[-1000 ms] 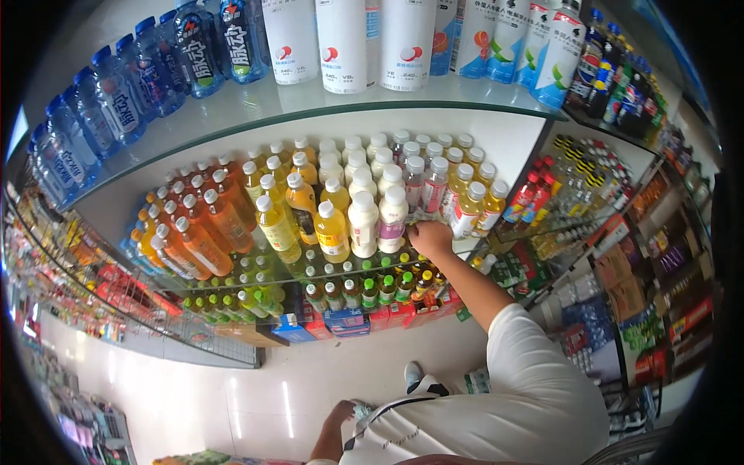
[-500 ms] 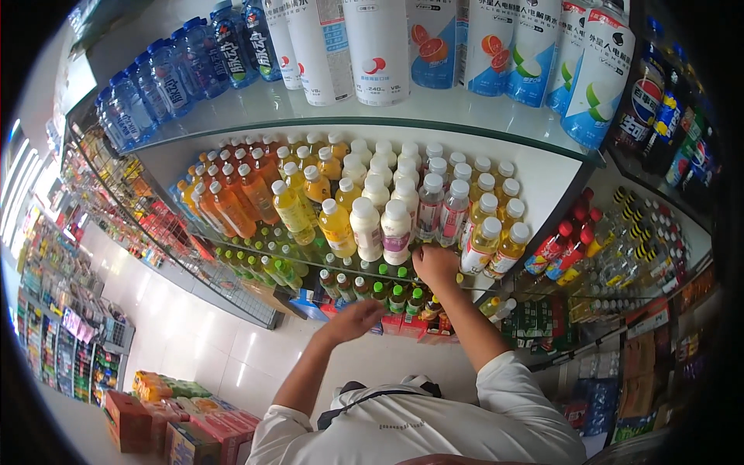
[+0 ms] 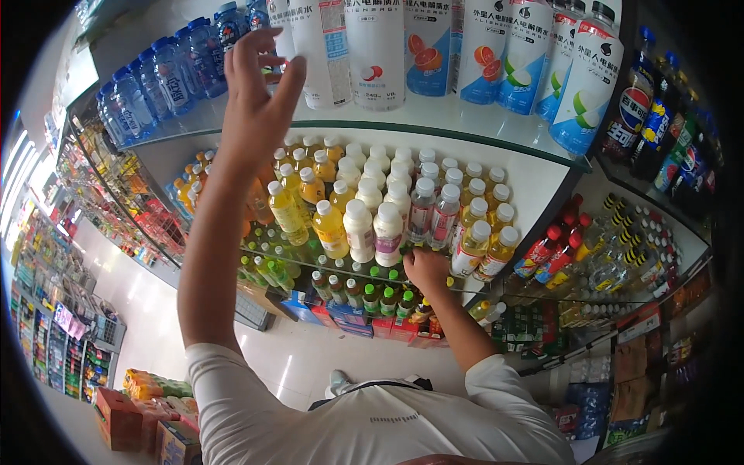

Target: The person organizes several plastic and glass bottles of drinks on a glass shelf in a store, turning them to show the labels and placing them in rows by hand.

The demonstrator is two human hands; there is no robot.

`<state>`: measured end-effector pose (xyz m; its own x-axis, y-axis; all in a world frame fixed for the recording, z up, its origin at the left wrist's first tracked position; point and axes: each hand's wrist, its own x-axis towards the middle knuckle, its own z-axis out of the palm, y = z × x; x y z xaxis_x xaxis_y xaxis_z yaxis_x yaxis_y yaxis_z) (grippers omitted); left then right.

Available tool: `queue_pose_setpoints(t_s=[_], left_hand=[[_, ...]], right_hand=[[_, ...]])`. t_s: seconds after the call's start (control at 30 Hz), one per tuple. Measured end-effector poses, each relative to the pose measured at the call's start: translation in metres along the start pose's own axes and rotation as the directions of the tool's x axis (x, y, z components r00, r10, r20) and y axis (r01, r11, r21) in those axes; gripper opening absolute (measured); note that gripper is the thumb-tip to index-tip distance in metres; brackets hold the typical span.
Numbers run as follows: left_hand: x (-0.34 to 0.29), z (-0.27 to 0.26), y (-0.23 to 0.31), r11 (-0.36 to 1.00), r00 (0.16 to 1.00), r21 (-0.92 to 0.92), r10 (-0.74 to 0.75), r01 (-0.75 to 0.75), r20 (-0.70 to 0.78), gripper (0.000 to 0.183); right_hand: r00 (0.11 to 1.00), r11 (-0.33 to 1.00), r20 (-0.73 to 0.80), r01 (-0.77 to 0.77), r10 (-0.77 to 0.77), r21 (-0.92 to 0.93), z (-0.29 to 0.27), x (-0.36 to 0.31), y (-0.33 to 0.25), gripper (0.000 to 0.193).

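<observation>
My left hand (image 3: 260, 101) is raised in front of the upper glass shelf (image 3: 442, 116), fingers apart and bent, holding nothing. Behind it stand tall white bottles (image 3: 377, 58), with blue-capped bottles (image 3: 172, 81) to its left. Lower down, my right hand (image 3: 426, 271) rests with curled fingers on the front edge of the middle shelf (image 3: 469, 285). Just left of that hand is a white-capped bottle with a purple label (image 3: 388, 236). Clear bottles with pink labels (image 3: 443, 215) stand behind it. Its fingertips are partly hidden.
Yellow drink bottles (image 3: 332, 231) line the middle shelf, and small green-capped bottles (image 3: 387, 301) sit on the shelf below. Dark cola bottles (image 3: 635, 105) and red-capped bottles (image 3: 552, 249) fill the right-hand shelves. Cartons (image 3: 118, 418) are stacked on the floor at the lower left.
My left hand has risen from below the middle shelf to the upper shelf, opening its fingers. My right hand stays at the middle shelf's edge. The view has shifted slightly.
</observation>
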<state>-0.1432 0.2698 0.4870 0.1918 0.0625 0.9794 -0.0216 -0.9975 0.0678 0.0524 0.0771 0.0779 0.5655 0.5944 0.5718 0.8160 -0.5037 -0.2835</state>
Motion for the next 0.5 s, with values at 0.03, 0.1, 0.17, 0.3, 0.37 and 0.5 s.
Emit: queue_pose_setpoints(t_s=[0.03, 0.1, 0.17, 0.3, 0.37, 0.5], left_hand=[[0.008, 0.007, -0.014, 0.966, 0.990, -0.222, -0.118, 0.133, 0.082, 0.058], [0.016, 0.019, -0.029, 0.858, 0.959, -0.434, -0.209, 0.273, 0.189, 0.070], [0.019, 0.028, -0.037, 0.862, 0.931, -0.395, -0.206, 0.319, 0.302, 0.088], [0.022, 0.037, -0.048, 0.884, 0.880, -0.301, -0.209, 0.356, 0.427, 0.087], [0.022, 0.035, -0.049, 0.874, 0.891, -0.333, -0.205, 0.353, 0.406, 0.084], [0.024, 0.025, -0.064, 0.847, 0.871, -0.367, -0.203, 0.385, 0.447, 0.078]], right_hand=[[1.000, 1.000, 0.000, -0.004, 0.004, -0.012, 0.001, 0.001, -0.001, 0.028], [1.000, 1.000, -0.013, 0.002, -0.002, -0.011, 0.003, 0.001, -0.003, 0.028], [0.999, 1.000, -0.040, -0.001, 0.001, 0.005, 0.003, 0.001, -0.003, 0.027], [0.999, 1.000, -0.035, -0.014, 0.014, -0.018, -0.002, 0.005, -0.009, 0.026], [0.999, 0.999, -0.032, -0.037, 0.036, -0.031, -0.004, 0.007, -0.010, 0.025], [0.996, 1.000, -0.086, -0.016, 0.014, -0.023, -0.003, 0.006, -0.011, 0.022]])
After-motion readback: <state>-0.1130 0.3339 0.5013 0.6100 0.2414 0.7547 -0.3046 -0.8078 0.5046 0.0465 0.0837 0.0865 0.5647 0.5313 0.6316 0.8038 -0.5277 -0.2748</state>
